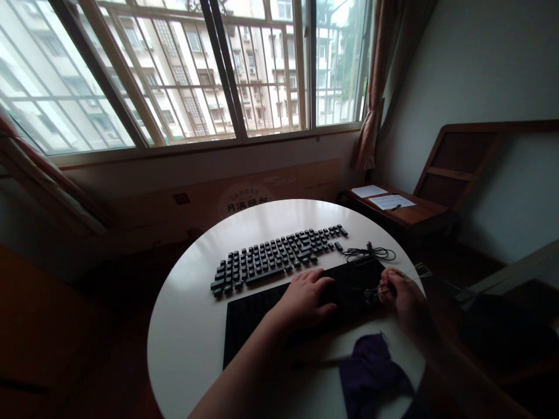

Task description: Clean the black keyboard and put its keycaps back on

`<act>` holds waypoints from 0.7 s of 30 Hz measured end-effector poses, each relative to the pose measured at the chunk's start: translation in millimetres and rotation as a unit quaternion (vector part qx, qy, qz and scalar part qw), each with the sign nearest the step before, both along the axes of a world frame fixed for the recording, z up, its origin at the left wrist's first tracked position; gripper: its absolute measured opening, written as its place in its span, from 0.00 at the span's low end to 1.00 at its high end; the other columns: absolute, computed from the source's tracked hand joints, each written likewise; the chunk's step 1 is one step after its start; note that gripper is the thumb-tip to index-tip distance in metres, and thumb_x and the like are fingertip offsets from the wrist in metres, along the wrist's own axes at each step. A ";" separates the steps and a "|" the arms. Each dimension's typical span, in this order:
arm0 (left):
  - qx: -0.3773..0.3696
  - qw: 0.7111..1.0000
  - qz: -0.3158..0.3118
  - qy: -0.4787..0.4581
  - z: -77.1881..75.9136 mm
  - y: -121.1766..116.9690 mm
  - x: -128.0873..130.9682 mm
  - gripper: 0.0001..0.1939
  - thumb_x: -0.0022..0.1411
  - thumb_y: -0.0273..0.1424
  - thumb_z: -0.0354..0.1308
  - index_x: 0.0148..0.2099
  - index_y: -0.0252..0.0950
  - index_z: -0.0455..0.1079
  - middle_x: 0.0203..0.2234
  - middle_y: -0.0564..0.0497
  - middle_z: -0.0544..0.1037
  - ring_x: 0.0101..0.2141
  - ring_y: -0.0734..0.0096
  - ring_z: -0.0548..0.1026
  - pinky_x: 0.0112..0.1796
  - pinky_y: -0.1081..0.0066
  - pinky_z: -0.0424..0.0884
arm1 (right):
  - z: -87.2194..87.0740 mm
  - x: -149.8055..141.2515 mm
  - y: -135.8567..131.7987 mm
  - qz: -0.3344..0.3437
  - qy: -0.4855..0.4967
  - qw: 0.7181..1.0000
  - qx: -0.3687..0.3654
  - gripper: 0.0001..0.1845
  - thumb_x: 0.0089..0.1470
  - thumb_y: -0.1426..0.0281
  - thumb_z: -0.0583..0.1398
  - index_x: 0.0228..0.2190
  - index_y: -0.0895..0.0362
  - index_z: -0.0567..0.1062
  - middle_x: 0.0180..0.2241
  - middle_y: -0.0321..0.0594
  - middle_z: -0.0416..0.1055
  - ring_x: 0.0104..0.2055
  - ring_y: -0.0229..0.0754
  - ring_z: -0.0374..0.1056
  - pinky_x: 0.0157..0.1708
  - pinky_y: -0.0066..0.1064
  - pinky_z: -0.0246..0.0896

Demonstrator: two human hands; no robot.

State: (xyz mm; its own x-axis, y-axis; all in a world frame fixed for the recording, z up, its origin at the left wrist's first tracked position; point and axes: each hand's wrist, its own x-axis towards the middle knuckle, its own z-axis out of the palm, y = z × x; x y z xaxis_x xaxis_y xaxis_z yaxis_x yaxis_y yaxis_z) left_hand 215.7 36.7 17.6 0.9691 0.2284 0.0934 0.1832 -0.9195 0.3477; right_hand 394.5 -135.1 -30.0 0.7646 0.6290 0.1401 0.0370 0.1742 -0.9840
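one left hand (309, 295), loosely spread, rests on one black keyboard base (253, 317); the right hand (399, 291) is closed around one wire tool (421, 271). dozens of keycaps (265, 276) lie beyond, one purple cloth (371, 369) near right, on one round white table (186, 331) by a window (262, 75).

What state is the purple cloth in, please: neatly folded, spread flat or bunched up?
Bunched up: the purple cloth lies on the round white table with rumpled creases and an uneven outline.
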 end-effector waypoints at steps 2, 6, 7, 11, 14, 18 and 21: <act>0.000 1.000 -0.002 -0.002 -0.8 0.3 -0.4 0.31 0.58 0.42 0.65 0.62 0.43 0.66 0.65 0.42 0.63 0.63 0.48 0.62 0.62 0.48 0.57 | -1.5 2.5 1.3 -0.007 0.000 1.000 0.003 0.17 0.59 0.54 0.56 0.26 0.52 0.64 0.20 0.31 0.58 0.20 0.37 0.55 0.18 0.26 0.51; 0.004 1.000 -0.001 -0.011 -1.7 -0.2 -0.5 0.30 0.60 0.43 0.64 0.62 0.42 0.66 0.65 0.41 0.63 0.63 0.47 0.62 0.62 0.47 0.57 | -3.6 -0.9 1.7 -0.008 -0.051 0.998 -0.019 0.19 0.59 0.51 0.56 0.26 0.53 0.65 0.21 0.33 0.59 0.20 0.38 0.56 0.17 0.27 0.51; 0.009 1.000 0.001 -0.020 -0.7 -0.9 -0.5 0.29 0.60 0.44 0.63 0.62 0.42 0.67 0.65 0.41 0.63 0.64 0.47 0.61 0.62 0.47 0.57 | -2.5 -3.7 1.3 -0.006 -0.067 0.997 -0.023 0.20 0.59 0.51 0.56 0.26 0.53 0.65 0.20 0.32 0.58 0.20 0.38 0.56 0.16 0.27 0.50; 0.023 0.997 0.002 -0.071 11.4 -6.0 -1.2 0.19 0.66 0.43 0.58 0.56 0.42 0.70 0.62 0.43 0.68 0.61 0.51 0.64 0.61 0.50 0.59 | 12.3 -17.0 0.1 0.072 -0.124 0.989 -0.026 0.20 0.63 0.52 0.54 0.27 0.53 0.67 0.20 0.31 0.56 0.20 0.36 0.54 0.18 0.27 0.50; 0.010 0.995 0.001 -0.104 23.5 -9.6 -3.5 0.14 0.68 0.40 0.55 0.51 0.40 0.71 0.55 0.45 0.73 0.55 0.56 0.70 0.56 0.56 0.64 | 35.9 -21.9 6.1 0.161 -0.195 0.967 -0.017 0.19 0.66 0.55 0.53 0.28 0.54 0.68 0.19 0.30 0.57 0.20 0.36 0.54 0.19 0.27 0.50; -0.019 0.987 0.020 -0.161 30.7 -8.8 -7.6 0.14 0.71 0.41 0.49 0.46 0.38 0.69 0.44 0.45 0.77 0.45 0.59 0.73 0.47 0.62 0.69 | 81.0 -21.4 30.6 0.256 -0.310 0.915 0.022 0.19 0.67 0.56 0.51 0.31 0.54 0.71 0.21 0.32 0.63 0.22 0.36 0.57 0.23 0.28 0.54; -0.044 0.972 0.081 -0.214 30.1 -3.6 -9.9 0.17 0.72 0.43 0.43 0.39 0.38 0.67 0.36 0.45 0.76 0.37 0.61 0.74 0.39 0.65 0.68 | 108.6 -22.3 57.8 0.303 -0.349 0.885 0.049 0.22 0.67 0.53 0.50 0.32 0.54 0.72 0.21 0.32 0.64 0.22 0.36 0.58 0.23 0.27 0.54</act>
State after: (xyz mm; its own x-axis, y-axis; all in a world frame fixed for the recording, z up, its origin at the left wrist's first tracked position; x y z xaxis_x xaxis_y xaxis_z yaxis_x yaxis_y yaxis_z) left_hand 205.8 33.2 47.7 0.7966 0.4003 0.4529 0.1443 -0.8535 0.5007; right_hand 372.2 -77.3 78.7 -0.0043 0.8523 0.5230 0.5008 0.4545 -0.7366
